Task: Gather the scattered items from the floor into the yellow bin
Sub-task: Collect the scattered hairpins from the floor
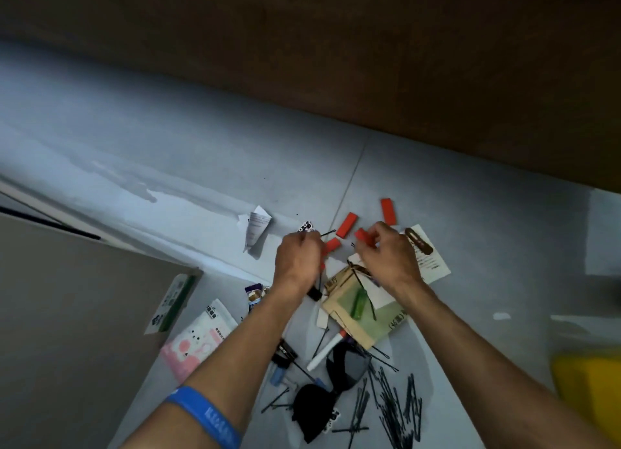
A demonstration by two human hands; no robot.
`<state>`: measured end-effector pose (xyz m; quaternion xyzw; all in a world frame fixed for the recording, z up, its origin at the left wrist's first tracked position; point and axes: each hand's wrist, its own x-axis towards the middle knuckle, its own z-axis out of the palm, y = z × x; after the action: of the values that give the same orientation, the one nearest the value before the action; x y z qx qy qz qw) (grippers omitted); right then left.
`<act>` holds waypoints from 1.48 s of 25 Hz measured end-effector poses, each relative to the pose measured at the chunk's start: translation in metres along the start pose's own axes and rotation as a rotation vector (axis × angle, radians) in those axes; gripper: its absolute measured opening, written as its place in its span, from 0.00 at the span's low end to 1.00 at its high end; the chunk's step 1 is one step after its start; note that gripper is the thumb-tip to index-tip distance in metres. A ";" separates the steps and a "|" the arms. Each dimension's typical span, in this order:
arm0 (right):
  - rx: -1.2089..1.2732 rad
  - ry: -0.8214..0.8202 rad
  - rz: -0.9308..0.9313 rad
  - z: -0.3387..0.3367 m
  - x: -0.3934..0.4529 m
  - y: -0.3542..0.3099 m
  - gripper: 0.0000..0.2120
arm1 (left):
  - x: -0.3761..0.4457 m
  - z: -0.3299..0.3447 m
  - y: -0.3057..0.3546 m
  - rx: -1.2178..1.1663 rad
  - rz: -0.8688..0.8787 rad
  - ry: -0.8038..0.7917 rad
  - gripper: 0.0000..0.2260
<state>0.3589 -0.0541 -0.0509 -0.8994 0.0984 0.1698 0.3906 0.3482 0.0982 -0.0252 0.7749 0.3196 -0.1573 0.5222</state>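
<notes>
Yellow bin [586, 384] at the right edge, low, blurred and cut off by the frame; contents impossible to make out. Well apart from the scattered pile mid-floor.

Left to right across the grey floor [201, 139]: green-and-white box [171, 302] against a beige panel; pink packet [198, 337] beside it; folded paper [257, 228] further up; small purple wrapper [253, 292] partly hidden by the left forearm, blue wristband [205, 415] on that arm. Left hand [297, 260] closed, fingers curled together round thin black pins, one poking out toward a red block; exactly what else sits in the fist cannot be told. Red blocks [347, 225] scattered just beyond both hands, one more [388, 211] further right. Right hand [388, 255] with fingers pinched on a red block [363, 236], largely covered by the fingertips. Under the right wrist, flattened carton [366, 314] with a green clip [359, 302] on it. White card [433, 258] with a brown clip, partly behind the right hand. Lower down: white marker [326, 349], sunglasses [336, 384], heap of black hairpins [396, 408], some cut off by the bottom edge.
</notes>
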 end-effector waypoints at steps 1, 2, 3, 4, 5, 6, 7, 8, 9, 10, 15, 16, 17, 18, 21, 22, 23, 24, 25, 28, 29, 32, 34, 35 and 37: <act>0.235 -0.013 0.076 -0.004 0.000 0.001 0.04 | 0.004 -0.004 0.002 -0.194 -0.141 -0.020 0.08; 0.452 -0.022 0.148 -0.009 0.001 0.003 0.04 | 0.006 -0.006 0.004 -0.343 -0.229 -0.062 0.06; 0.609 -0.021 0.210 -0.014 0.004 0.005 0.08 | 0.006 -0.007 0.007 -0.446 -0.276 -0.108 0.03; 0.697 -0.007 0.259 -0.020 0.007 0.006 0.09 | 0.007 -0.006 0.008 -0.521 -0.292 -0.135 0.02; 0.693 0.036 0.284 -0.026 0.014 0.007 0.07 | 0.008 -0.003 0.008 -0.552 -0.287 -0.142 0.02; 0.593 0.090 0.283 -0.032 0.022 0.006 0.04 | 0.010 0.000 0.008 -0.533 -0.267 -0.127 0.03; 0.391 0.142 0.240 -0.036 0.032 0.006 0.08 | 0.012 0.003 0.007 -0.452 -0.222 -0.091 0.04; 0.151 0.181 0.171 -0.038 0.040 0.007 0.14 | 0.014 0.006 0.006 -0.298 -0.141 -0.046 0.05; -0.081 0.213 0.102 -0.039 0.045 0.006 0.16 | 0.018 0.008 0.004 -0.083 -0.024 -0.016 0.05; -0.253 0.219 0.056 -0.038 0.050 0.005 0.17 | 0.022 0.009 0.000 0.155 0.116 -0.002 0.04; -0.510 0.165 -0.040 -0.025 0.047 0.003 0.16 | 0.026 0.008 -0.022 0.688 0.501 0.000 0.12; -0.450 0.152 -0.043 -0.024 0.042 0.004 0.17 | 0.026 0.010 -0.023 0.702 0.514 0.019 0.12; -0.323 0.133 -0.027 -0.024 0.037 0.003 0.17 | 0.026 0.011 -0.023 0.707 0.507 0.040 0.11; -0.114 0.104 0.007 -0.025 0.031 0.001 0.16 | 0.025 0.012 -0.021 0.698 0.478 0.056 0.11; 0.670 -0.060 0.143 -0.030 0.012 0.006 0.11 | 0.023 0.013 -0.014 0.354 0.250 0.042 0.11; 0.844 -0.120 0.153 -0.033 0.005 0.012 0.08 | 0.020 0.014 -0.011 0.117 0.146 -0.007 0.08; 0.967 -0.187 0.153 -0.036 -0.002 0.018 0.05 | 0.016 0.013 -0.007 -0.111 0.040 -0.076 0.07; 1.063 -0.253 0.143 -0.040 -0.008 0.025 0.07 | 0.012 0.011 -0.004 -0.295 -0.049 -0.159 0.07; 1.130 -0.304 0.142 -0.043 -0.013 0.032 0.14 | 0.010 0.009 -0.002 -0.440 -0.126 -0.247 0.09; 1.178 -0.304 0.214 -0.051 -0.024 0.044 0.12 | 0.010 0.009 0.004 -0.728 -0.302 -0.429 0.11; 1.138 -0.232 0.268 -0.053 -0.026 0.045 0.06 | 0.011 0.012 0.007 -0.748 -0.330 -0.435 0.08; 0.609 0.023 0.259 -0.051 -0.020 0.046 0.06 | 0.022 0.031 0.017 -0.335 -0.168 -0.213 0.09; 0.026 0.080 0.086 -0.042 -0.017 0.043 0.11 | 0.031 0.045 0.017 0.126 0.150 0.011 0.10; -0.204 0.069 0.031 -0.037 -0.018 0.040 0.13 | 0.032 0.050 0.017 0.318 0.281 0.059 0.11; -0.407 0.062 -0.021 -0.028 -0.022 0.034 0.14 | 0.035 0.057 0.012 0.613 0.434 0.105 0.14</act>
<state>0.3342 -0.0971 -0.0472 -0.9656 0.0648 0.1542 0.1992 0.3873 0.0553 -0.0597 0.9518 0.1122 -0.0914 0.2704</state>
